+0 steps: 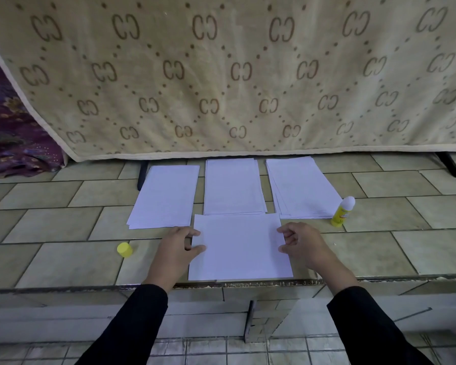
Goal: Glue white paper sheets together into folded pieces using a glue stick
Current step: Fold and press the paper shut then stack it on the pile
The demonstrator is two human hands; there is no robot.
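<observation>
A white paper sheet (239, 247) lies flat at the front edge of the tiled ledge. My left hand (178, 246) pinches its left edge between thumb and fingers. My right hand (300, 242) holds the right edge the same way. Behind the sheet lie three stacks of white paper: a left stack (166, 196), a middle stack (233, 187) and a right stack (302, 187). A yellow glue stick (342, 211) stands uncapped to the right of the right stack. Its yellow cap (124, 249) lies left of my left hand.
A beige patterned blanket (221, 75) hangs behind the stacks, with dark stand legs (450, 164) under it. Purple fabric (8, 127) shows at the far left. The ledge's front edge (248, 283) drops to a lower tiled step.
</observation>
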